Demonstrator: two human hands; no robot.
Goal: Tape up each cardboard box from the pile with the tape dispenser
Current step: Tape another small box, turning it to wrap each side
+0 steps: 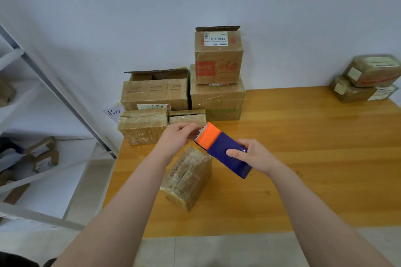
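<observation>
A small cardboard box (187,176) wrapped in clear tape lies on the wooden table (314,158) in front of me. Above it my right hand (252,155) grips the blue body of an orange-and-blue tape dispenser (221,147), held tilted with its orange toothed end pointing up-left. My left hand (179,136) pinches at the tape end by that toothed edge. The pile of cardboard boxes (156,94) stands at the back left of the table against the wall, with two of its boxes open at the top.
Two more taped boxes (368,80) are stacked at the table's far right edge. A white metal shelf rack (54,93) holding small boxes stands to the left of the table. Tiled floor shows below the table's near edge.
</observation>
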